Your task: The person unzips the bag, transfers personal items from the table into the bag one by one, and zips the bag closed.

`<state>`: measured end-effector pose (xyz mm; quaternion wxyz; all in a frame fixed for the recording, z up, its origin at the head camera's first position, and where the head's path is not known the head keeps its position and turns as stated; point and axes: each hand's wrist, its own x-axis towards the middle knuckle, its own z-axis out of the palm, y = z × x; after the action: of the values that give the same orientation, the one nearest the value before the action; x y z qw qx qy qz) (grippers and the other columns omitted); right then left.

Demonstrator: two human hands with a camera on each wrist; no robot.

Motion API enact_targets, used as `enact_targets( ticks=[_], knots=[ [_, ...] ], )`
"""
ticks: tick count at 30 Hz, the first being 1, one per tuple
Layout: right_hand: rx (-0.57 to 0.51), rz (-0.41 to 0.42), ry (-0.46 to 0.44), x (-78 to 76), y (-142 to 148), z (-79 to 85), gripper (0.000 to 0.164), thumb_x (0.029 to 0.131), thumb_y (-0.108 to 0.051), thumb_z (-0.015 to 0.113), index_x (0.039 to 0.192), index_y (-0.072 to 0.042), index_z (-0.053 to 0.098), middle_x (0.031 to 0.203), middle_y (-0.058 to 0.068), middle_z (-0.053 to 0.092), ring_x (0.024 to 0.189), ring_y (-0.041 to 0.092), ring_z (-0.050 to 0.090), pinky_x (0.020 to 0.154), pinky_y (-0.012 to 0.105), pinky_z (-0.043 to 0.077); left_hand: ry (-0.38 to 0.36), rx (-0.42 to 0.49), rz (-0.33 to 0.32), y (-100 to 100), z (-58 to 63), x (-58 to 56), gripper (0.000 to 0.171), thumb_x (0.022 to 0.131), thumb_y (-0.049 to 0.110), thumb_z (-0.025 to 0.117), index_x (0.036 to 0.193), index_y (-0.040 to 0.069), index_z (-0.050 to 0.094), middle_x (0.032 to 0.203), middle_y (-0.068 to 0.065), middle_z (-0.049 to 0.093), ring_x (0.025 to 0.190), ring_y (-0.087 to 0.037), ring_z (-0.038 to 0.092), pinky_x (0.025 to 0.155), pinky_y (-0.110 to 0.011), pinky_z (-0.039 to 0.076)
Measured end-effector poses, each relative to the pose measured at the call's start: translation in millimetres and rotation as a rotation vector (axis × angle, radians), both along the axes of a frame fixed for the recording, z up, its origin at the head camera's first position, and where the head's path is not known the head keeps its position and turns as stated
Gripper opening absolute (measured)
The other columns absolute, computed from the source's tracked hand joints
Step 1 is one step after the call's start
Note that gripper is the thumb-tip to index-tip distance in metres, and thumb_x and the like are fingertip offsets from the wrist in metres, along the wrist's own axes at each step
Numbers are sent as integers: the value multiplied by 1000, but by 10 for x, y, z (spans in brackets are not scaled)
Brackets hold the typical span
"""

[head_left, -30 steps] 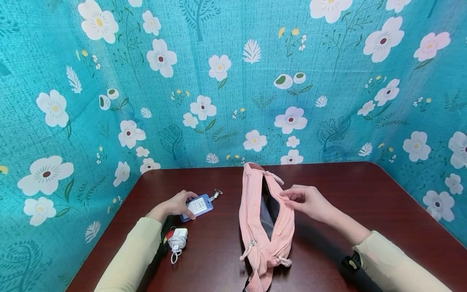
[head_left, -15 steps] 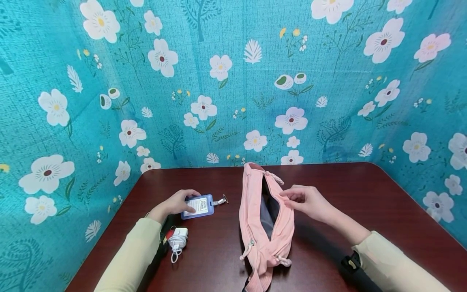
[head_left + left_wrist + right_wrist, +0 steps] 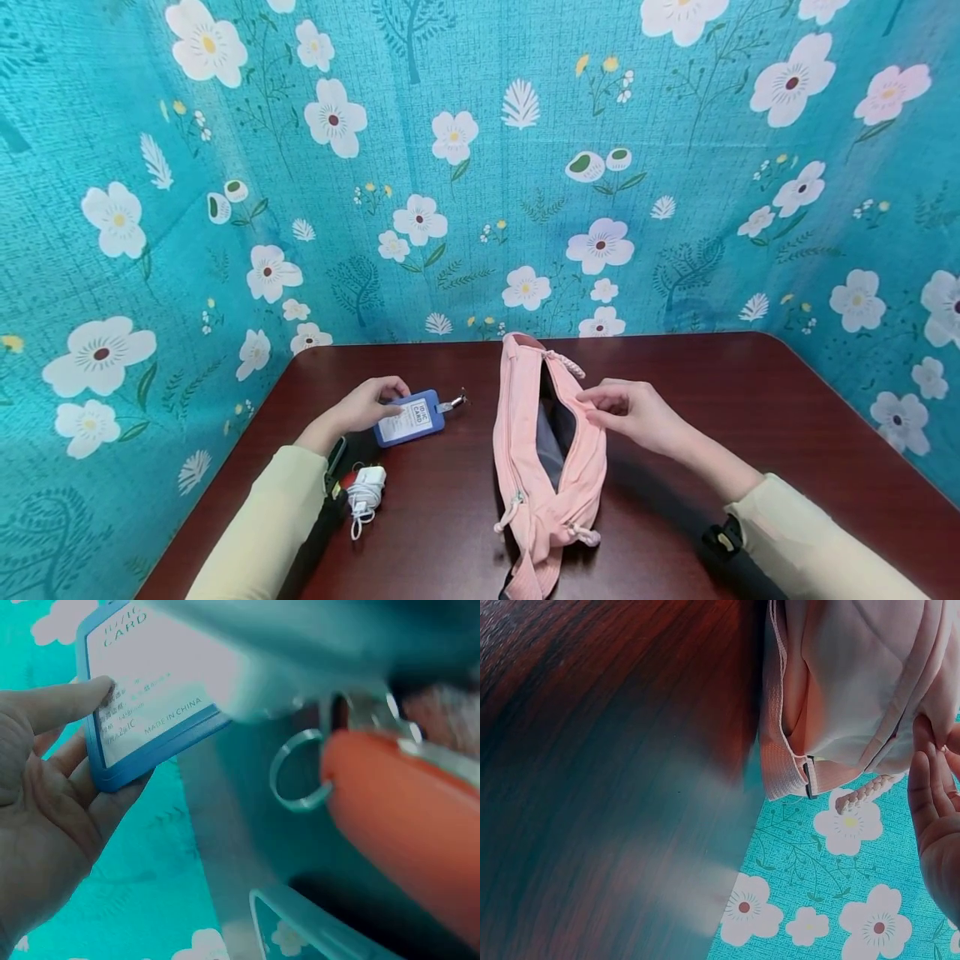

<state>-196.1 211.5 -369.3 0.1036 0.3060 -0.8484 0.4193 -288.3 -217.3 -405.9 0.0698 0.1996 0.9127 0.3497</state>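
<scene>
My left hand (image 3: 372,406) pinches a blue-framed ID card holder (image 3: 408,419) by its left side, thumb on the face and fingers behind. A metal clip (image 3: 453,403) sticks out from its right end. In the left wrist view the card holder (image 3: 150,697) is tilted, its print showing. On the table, the pink bag (image 3: 517,433) lies unzipped, its grey lining visible. My right hand (image 3: 628,408) pinches the right edge of the bag's opening. The right wrist view shows the bag's side (image 3: 855,682) and these fingers (image 3: 924,784) on its edge.
A white charger with a wound cable (image 3: 366,492) lies below my left hand. Beside it is a red object (image 3: 397,817) with a metal ring, partly hidden by the wrist gear. A flowered teal cloth (image 3: 480,167) hangs behind the dark table (image 3: 442,533).
The card holder has turned, then risen slightly in my left hand; the hand has shifted a little upward. My right hand stays on the bag's edge.
</scene>
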Motion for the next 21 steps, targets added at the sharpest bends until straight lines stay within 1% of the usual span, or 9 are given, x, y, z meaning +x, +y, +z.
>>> enact_targets(
  ticks=[2, 4, 8, 11, 14, 17, 19, 21],
  knots=[
    [-5, 16, 10, 27, -11, 42, 23, 82, 8, 71, 104, 7, 69, 78, 6, 64, 63, 9, 57, 53, 26, 45, 6, 20, -12, 21, 38, 12, 19, 89, -4, 64, 103, 9, 61, 99, -5, 63, 90, -22, 57, 83, -39, 49],
    [-7, 21, 14, 30, -11, 48, 23, 81, 9, 71, 104, 8, 69, 78, 6, 64, 63, 10, 57, 52, 26, 45, 18, 37, -20, 41, 83, 26, 19, 90, -5, 62, 104, 8, 59, 99, -7, 63, 89, -23, 57, 81, -38, 48],
    [1, 2, -4, -31, 13, -33, 24, 82, 8, 71, 106, 6, 70, 79, 5, 65, 63, 10, 58, 53, 26, 46, 51, 70, -18, 90, 172, 55, 19, 92, -4, 60, 107, 5, 56, 98, -9, 63, 88, -24, 56, 80, -37, 46],
    [-4, 5, -25, -124, 71, -166, 25, 83, 2, 73, 108, 2, 70, 81, 1, 65, 65, 9, 59, 54, 25, 47, 49, 121, 5, 141, 234, 85, 20, 92, -4, 60, 110, 4, 55, 98, -11, 63, 85, -24, 56, 76, -34, 47],
    [-5, 7, -31, -179, 109, -241, 26, 84, -1, 74, 109, 1, 70, 84, -1, 66, 67, 8, 60, 56, 25, 48, 37, 184, 26, 199, 286, 123, 24, 92, -5, 60, 115, 1, 56, 101, -14, 64, 85, -25, 58, 72, -32, 48],
    [-8, 3, -31, -196, 113, -255, 27, 83, 0, 74, 109, 0, 71, 84, 0, 66, 68, 10, 61, 56, 26, 49, 26, 214, 54, 270, 330, 173, 30, 91, -4, 61, 121, 0, 59, 107, -15, 65, 88, -26, 58, 74, -31, 49],
    [-4, 0, -26, -203, 112, -248, 26, 83, 0, 74, 109, 0, 71, 84, -1, 66, 68, 10, 61, 56, 26, 49, 11, 209, 82, 324, 353, 213, 32, 91, -2, 63, 122, 2, 62, 110, -14, 65, 91, -26, 58, 76, -31, 49],
    [-3, 0, -30, -204, 113, -233, 27, 83, -1, 75, 109, -1, 71, 84, -2, 66, 67, 10, 61, 56, 26, 49, -2, 208, 94, 378, 372, 250, 31, 91, -2, 63, 122, 1, 63, 111, -14, 65, 92, -26, 57, 77, -32, 50]
  ],
)
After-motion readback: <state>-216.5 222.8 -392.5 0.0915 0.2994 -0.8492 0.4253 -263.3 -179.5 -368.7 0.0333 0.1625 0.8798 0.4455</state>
